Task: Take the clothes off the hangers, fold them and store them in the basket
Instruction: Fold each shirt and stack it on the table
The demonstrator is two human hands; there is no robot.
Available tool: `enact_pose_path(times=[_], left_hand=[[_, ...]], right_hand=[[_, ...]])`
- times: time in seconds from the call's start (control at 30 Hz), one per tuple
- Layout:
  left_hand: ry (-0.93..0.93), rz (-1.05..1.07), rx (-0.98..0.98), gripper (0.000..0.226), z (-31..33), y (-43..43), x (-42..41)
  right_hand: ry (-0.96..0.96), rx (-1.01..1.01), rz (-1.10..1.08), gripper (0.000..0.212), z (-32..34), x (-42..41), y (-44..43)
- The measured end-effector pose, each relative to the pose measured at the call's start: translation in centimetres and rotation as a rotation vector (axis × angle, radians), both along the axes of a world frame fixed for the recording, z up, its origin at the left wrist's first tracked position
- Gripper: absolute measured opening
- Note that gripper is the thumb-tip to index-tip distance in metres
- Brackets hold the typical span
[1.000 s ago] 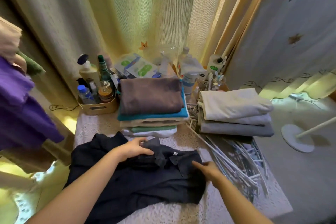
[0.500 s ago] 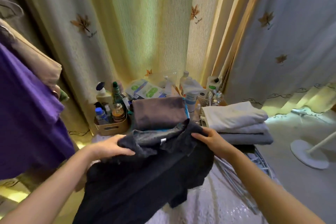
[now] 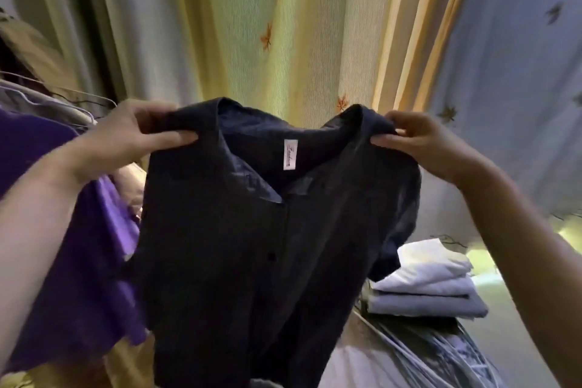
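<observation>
While it hangs in the air in front of the person, the dark button-up shirt [image 3: 252,246] is spread full width, collar up, front facing the camera, placket closed. A white neck label [image 3: 290,155] is visible inside the collar. The left hand [image 3: 126,138] pinches the shoulder seam on its side, thumb across the front, fingers curled behind. The right hand [image 3: 422,142] does the same on the other shoulder. The shirt's hem drops out of view at the bottom edge.

Left of the shirt, a purple garment [image 3: 78,261] hangs, partly behind the left forearm, with a wire hanger [image 3: 63,94] above it. Lower right is a stack of folded pale clothes [image 3: 431,287], and below it a pile of bare hangers [image 3: 441,353]. Behind everything are curtains [image 3: 252,25] with a leaf print.
</observation>
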State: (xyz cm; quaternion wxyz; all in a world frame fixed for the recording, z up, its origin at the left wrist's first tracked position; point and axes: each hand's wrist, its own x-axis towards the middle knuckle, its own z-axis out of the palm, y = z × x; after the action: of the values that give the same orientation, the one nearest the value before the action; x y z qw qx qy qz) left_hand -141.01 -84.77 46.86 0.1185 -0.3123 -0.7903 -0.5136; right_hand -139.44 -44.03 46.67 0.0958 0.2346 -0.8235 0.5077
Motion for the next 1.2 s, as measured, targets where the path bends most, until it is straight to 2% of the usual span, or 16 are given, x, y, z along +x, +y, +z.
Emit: enact_pose_path(times=[0.1, 0.17, 0.27, 0.33, 0.4, 0.47, 0.53, 0.6, 0.67, 0.73, 0.8, 0.9, 0.97, 1.03, 1.2], left_hand=[[0.047, -0.078, 0.071, 0.034, 2.4, 0.1, 1.0], [0.038, -0.081, 0.053, 0.046, 2.4, -0.1, 1.4], [0.041, -0.063, 0.066, 0.052, 1.7, -0.5, 1.5], [-0.011, -0.039, -0.009, 0.059, 1.0, -0.4, 1.4], [-0.08, 0.026, -0.079, 0.051, 0.5, -0.2, 1.4], [-0.17, 0.061, -0.059, 0.031, 0.1, -0.1, 1.5], [-0.249, 0.089, -0.063, 0.024, -0.6, 0.2, 1.6], [-0.269, 0.255, -0.081, 0.02, -1.5, 1.0, 1.0], [-0.246, 0.487, -0.072, 0.026, -2.5, 2.2, -0.1], [-0.218, 0.647, -0.034, 0.033, -3.7, 3.8, -0.6], [-0.173, 0.697, 0.014, 0.033, -5.2, 5.8, -0.3], [-0.156, 0.624, 0.118, 0.029, -8.2, 8.5, 1.5], [-0.16, 0.578, 0.133, 0.028, -10.5, 9.8, 3.3], [-0.161, 0.567, 0.166, 0.024, -12.6, 10.6, 4.9], [-0.107, 0.66, 0.276, 0.015, -15.0, 11.6, 7.8]], right_hand=[[0.09, 0.013, 0.022, 0.05, 2.5, 0.3, -0.2], [0.095, 0.047, 0.04, 0.053, 3.1, 0.4, -0.2], [0.119, 0.02, 0.058, 0.05, 3.4, 0.9, 0.1], [0.115, 0.074, 0.035, 0.052, 3.0, 1.1, 0.2], [0.098, 0.123, -0.014, 0.05, 2.1, 1.0, 0.1], [0.077, 0.108, -0.057, 0.05, 1.2, 0.9, 0.1], [0.014, 0.116, -0.081, 0.045, 0.5, 0.8, -0.2], [-0.075, 0.153, -0.156, 0.039, -0.2, 0.4, -1.1], [-0.109, 0.15, -0.295, 0.034, -1.0, 0.0, -2.9], [-0.07, 0.108, -0.428, 0.031, -2.0, 0.0, -5.4], [-0.069, 0.018, -0.488, 0.034, -3.3, 1.0, -8.5], [-0.202, -0.13, -0.463, 0.043, -6.1, 2.7, -12.6], [-0.279, -0.168, -0.43, 0.034, -8.3, 3.6, -14.4], [-0.271, -0.276, -0.383, 0.014, -10.1, 4.6, -16.0], [-0.221, -0.457, -0.285, 0.011, -12.8, 6.1, -17.9]])
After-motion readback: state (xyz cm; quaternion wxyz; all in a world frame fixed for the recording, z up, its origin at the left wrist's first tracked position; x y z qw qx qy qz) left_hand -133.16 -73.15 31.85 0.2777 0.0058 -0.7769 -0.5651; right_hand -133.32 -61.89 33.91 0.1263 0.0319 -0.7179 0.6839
